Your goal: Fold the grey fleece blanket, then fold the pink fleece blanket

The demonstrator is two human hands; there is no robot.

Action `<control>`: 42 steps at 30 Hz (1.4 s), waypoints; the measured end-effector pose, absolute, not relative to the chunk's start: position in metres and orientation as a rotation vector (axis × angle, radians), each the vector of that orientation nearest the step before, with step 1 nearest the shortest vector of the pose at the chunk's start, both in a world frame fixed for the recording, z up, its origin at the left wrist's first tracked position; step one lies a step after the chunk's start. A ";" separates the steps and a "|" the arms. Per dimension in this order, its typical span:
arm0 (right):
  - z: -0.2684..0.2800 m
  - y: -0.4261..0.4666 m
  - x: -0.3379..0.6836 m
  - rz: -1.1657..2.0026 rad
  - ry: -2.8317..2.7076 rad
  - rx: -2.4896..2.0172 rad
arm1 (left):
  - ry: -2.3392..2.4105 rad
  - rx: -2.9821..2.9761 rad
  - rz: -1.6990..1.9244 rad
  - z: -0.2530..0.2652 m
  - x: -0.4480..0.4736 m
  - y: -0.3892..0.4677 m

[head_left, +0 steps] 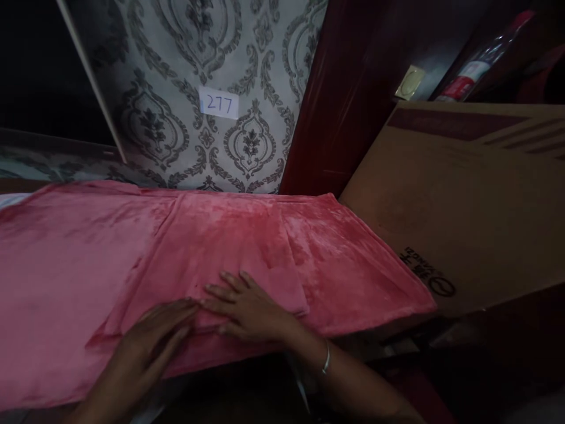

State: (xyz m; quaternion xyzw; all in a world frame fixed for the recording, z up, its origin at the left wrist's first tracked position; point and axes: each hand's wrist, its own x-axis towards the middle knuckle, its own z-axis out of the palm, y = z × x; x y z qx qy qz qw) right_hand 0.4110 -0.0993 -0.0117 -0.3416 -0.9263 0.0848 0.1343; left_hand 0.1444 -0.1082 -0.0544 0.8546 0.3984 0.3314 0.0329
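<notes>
A pink plush cloth (353, 265) lies spread over a long surface, and a folded pink garment (216, 241), its exact kind unclear, rests on top of it. Flat on the garment's near part, my right hand (247, 306) has its fingers spread. Just left of it, my left hand (154, 335) touches the garment's near edge, fingers stretched out and thumb apart. The fingertips of both hands almost meet. Nothing shows in either palm. A thin bracelet (327, 357) circles my right wrist.
A large cardboard box (459, 188) stands at the right, with a plastic bottle (472, 68) behind it. A dark red panel (344, 88) and a patterned wall (247, 47) with a paper label (219, 103) reading 277 rise behind. A dark screen (48, 76) fills the upper left.
</notes>
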 end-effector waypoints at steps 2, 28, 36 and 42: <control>-0.009 -0.122 0.412 0.274 -2.686 -0.936 | 1.259 2.552 1.069 -0.041 0.147 -0.100; -0.014 -0.072 0.464 0.364 -2.582 -1.376 | 1.682 2.756 0.492 -0.024 0.175 -0.009; 0.004 -0.173 0.486 1.144 -2.301 -0.924 | 1.733 2.795 0.399 -0.024 0.178 -0.007; -0.002 -0.140 0.500 0.834 -1.707 -1.147 | 1.785 2.844 0.331 -0.029 0.176 -0.004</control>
